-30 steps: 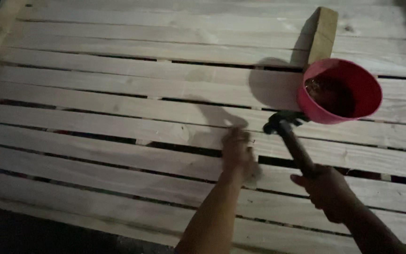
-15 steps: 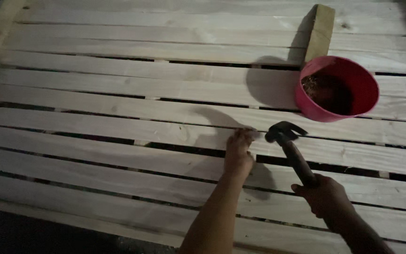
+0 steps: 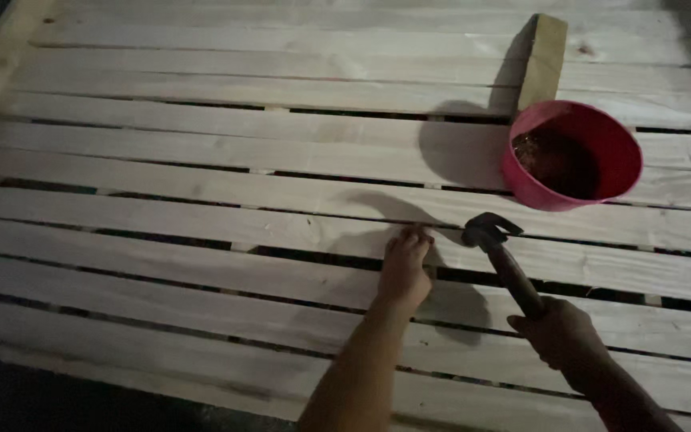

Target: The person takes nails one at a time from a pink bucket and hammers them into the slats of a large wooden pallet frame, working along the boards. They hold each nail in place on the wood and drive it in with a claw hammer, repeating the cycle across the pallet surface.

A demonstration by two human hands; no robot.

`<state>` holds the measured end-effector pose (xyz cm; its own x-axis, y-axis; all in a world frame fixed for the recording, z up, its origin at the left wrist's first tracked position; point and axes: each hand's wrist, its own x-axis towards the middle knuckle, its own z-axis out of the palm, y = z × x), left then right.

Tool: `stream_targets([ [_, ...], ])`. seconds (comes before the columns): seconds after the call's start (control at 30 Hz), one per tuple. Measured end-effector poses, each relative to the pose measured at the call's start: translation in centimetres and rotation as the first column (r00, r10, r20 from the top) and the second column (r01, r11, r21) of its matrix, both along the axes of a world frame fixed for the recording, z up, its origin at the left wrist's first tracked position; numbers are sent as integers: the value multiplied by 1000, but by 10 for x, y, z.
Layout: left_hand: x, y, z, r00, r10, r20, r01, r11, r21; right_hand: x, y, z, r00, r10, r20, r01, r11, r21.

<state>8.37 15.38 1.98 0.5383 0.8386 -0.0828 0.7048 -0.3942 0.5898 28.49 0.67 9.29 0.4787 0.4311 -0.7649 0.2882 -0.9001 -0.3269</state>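
Here, hammer [image 3: 501, 260] just beside left hand [image 3: 404, 270].

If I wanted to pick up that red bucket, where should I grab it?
Grab the bucket by its rim, coming from above. It stands upright and open on the planks, so the top edge is free all round. The near side is best: a wood block stands close behind it. I can't see a handle.

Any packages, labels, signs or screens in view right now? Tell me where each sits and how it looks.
No labels, signs or screens show.
Red bucket: the only container, round, open-topped, dark contents, on the slats at upper right.
Wooden block: plain pale offcut, right behind the bucket, unmarked.
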Motion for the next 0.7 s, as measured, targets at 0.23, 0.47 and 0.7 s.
stream_targets([
  [0.23,-43,24,11,982,0,-186,23,992,121,-5,1,6,999,-31,4,32,999,-37],
  [0.47,-17,33,24,932,102,-347,32,933,359,-21,4,11,1000,-10,23,11,998,-66],
  [0.7,4,37,19,787,-13,-617,184,960,213,-29,-2,13,998,-61,-25,60,998,-14],
])
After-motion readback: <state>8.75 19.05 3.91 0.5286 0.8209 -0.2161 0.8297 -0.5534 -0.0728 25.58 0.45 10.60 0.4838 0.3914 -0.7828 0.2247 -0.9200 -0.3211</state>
